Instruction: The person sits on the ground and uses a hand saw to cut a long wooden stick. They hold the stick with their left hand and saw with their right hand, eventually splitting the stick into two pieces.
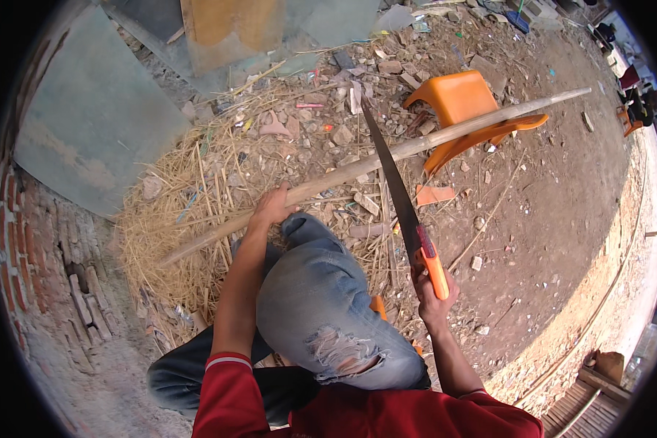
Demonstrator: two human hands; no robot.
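Note:
A long pale wooden pole (pixel 328 180) slants from the straw at lower left up to the right, its far part lying over an orange plastic stool (pixel 456 102). My left hand (pixel 273 205) grips the pole close to my knee, fingers wrapped around it. In my right hand (pixel 435 296) is a handsaw (pixel 398 190), held by its orange handle. The dark blade points up and away, crossing the pole between my left hand and the stool. Whether the teeth touch the wood I cannot tell.
Straw (pixel 160 226), stones and broken brick cover the ground. Grey sheets (pixel 95 117) lean at the far left above a worn brick wall (pixel 58 292). A broken orange piece (pixel 435 195) lies beside the blade. A slatted wooden piece (pixel 584 412) stands at lower right.

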